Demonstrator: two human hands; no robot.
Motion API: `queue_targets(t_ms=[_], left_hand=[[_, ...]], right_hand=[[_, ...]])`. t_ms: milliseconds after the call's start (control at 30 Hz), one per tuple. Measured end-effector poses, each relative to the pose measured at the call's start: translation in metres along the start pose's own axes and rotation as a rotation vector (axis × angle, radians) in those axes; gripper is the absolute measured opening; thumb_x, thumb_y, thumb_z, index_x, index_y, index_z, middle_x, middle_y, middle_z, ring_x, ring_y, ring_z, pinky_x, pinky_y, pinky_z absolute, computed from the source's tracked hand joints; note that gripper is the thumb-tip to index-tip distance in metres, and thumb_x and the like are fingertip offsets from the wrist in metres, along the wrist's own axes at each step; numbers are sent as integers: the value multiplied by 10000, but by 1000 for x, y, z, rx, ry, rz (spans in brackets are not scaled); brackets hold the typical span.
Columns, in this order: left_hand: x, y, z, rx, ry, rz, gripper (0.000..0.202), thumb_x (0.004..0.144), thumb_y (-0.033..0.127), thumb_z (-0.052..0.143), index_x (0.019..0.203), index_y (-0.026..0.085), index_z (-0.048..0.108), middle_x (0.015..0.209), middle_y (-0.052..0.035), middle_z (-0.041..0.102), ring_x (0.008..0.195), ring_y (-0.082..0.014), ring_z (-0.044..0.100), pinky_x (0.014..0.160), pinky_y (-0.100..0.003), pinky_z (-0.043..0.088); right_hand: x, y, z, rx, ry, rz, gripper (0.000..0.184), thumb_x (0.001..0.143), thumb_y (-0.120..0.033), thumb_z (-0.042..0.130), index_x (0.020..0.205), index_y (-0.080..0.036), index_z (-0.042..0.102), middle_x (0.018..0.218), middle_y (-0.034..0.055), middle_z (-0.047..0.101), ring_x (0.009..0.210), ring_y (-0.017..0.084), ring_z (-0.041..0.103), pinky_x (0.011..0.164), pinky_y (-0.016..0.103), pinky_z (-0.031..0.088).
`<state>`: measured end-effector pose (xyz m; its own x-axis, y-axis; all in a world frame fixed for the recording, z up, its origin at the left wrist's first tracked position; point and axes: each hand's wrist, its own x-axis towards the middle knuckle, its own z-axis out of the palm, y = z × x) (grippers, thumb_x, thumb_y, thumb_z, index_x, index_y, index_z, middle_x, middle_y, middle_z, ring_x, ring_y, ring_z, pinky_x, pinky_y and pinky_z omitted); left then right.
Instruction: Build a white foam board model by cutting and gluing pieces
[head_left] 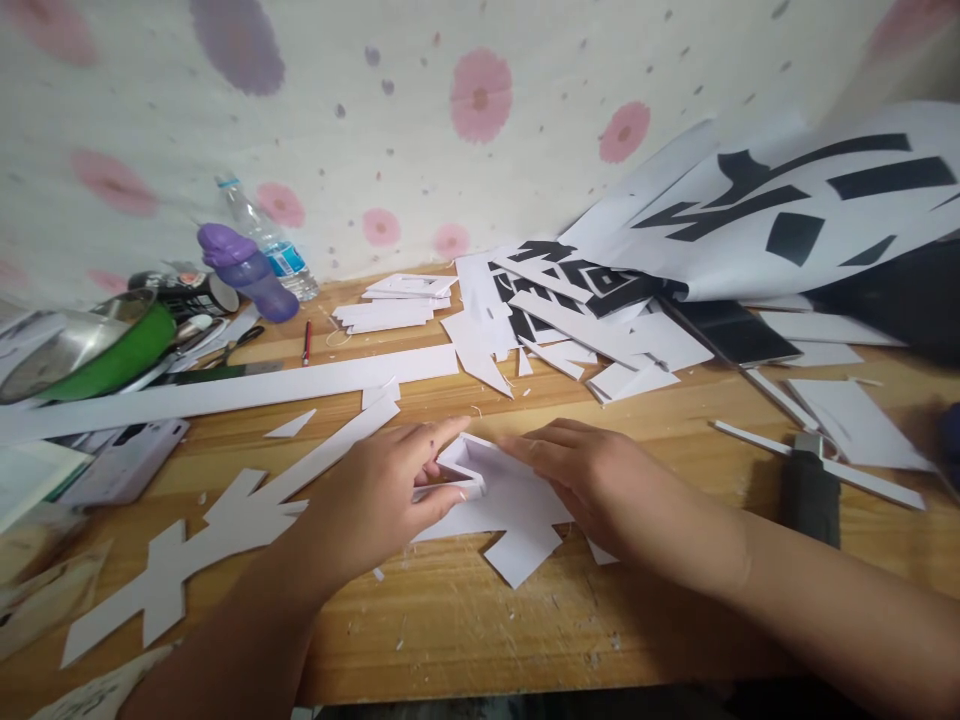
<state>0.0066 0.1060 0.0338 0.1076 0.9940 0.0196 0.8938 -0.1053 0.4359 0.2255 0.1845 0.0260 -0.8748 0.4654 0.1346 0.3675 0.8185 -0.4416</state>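
Observation:
A white cut-out foam board shape (517,520) lies on the wooden table (480,620) in front of me. On it stands a thin white strip (466,468) bent into a small raised wall. My left hand (382,495) pinches that strip between thumb and fingers at its left corner. My right hand (592,475) lies flat on the board just right of the strip, fingers stretched out and pressing down, fingertips touching the strip's far end.
A long jagged white cut-out (217,520) lies to the left, a long white strip (225,395) behind it. Piles of white and black-printed offcuts (585,310) fill the back right. A purple bottle (247,270), a water bottle (274,240), a green-rimmed pot (90,350) and a dark tool (811,490) sit around.

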Motion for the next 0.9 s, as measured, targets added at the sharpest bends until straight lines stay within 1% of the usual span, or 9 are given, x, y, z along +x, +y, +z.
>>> queue_targets(t_ms=[167, 300, 467, 567, 733, 900], left_hand=[[2, 2, 1, 13, 6, 27, 473, 823, 355, 580, 1277, 238, 527, 883, -16, 665, 725, -134, 614, 698, -259, 499], [2, 1, 4, 10, 30, 43, 476, 815, 344, 595, 1274, 239, 529, 880, -10, 660, 696, -124, 600, 671, -248, 492], [1, -1, 7, 42, 56, 83, 469, 808, 322, 599, 1267, 247, 535, 916, -15, 660, 685, -122, 592, 622, -237, 482], [0, -2, 7, 89, 74, 101, 458, 802, 331, 605, 1248, 239, 553, 881, -16, 659, 671, -126, 589, 617, -244, 482], [1, -4, 7, 70, 68, 92, 487, 797, 337, 616, 1268, 250, 529, 878, -2, 656, 675, -120, 598, 617, -237, 497], [0, -6, 7, 55, 67, 79, 503, 785, 322, 630, 1272, 274, 513, 873, 16, 650, 647, -100, 593, 618, -222, 508]], right_hand=[[-1, 0, 1, 11, 15, -8, 496, 761, 50, 416, 1174, -149, 607, 939, 95, 672, 817, 189, 590, 720, 298, 488], [0, 0, 2, 14, 23, -6, 478, 761, 45, 437, 1152, -162, 618, 953, 92, 675, 838, 196, 596, 751, 312, 485], [0, 1, 2, -4, 19, -20, 460, 754, 33, 464, 1146, -150, 622, 945, 92, 681, 808, 199, 598, 713, 300, 484], [0, 1, 1, -14, 27, -31, 492, 740, 39, 458, 1162, -160, 617, 960, 87, 686, 806, 195, 605, 715, 297, 483], [1, -1, -1, -21, -17, 30, 506, 746, 27, 470, 1201, -156, 597, 988, 98, 687, 861, 208, 629, 751, 309, 487], [2, -3, -3, -7, -73, 75, 508, 739, 22, 514, 1208, -158, 592, 981, 99, 695, 853, 207, 647, 739, 292, 484]])
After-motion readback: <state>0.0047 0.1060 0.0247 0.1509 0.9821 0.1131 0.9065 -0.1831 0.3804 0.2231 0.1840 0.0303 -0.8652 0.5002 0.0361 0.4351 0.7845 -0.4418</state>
